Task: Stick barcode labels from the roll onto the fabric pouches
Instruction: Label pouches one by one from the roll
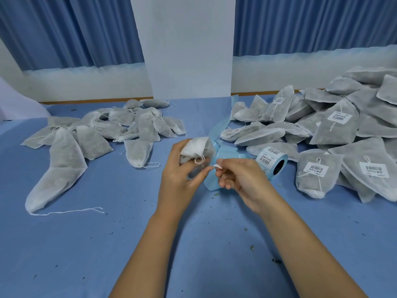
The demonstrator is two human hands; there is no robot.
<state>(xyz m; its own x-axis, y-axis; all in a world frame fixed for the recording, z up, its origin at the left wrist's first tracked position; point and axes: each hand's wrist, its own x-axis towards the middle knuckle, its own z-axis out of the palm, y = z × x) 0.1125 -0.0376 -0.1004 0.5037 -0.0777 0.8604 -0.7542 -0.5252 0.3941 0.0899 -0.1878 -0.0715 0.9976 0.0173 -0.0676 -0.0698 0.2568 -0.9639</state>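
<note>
Right hand [242,183] pinches a white label [219,166] right at the blue backing strip [211,184] beside the roll [271,163], while the left hand [180,173] grips a pouch [196,149]. Looks like the peel step. Next it probably needs pressing flat onto the fabric.

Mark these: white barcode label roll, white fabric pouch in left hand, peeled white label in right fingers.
White barcode label roll [268,160]: head view, outer labelled wrap.
White fabric pouch [196,149]: head view, gathered top.
Peeled white label [219,167]: head view, free corner.
</note>
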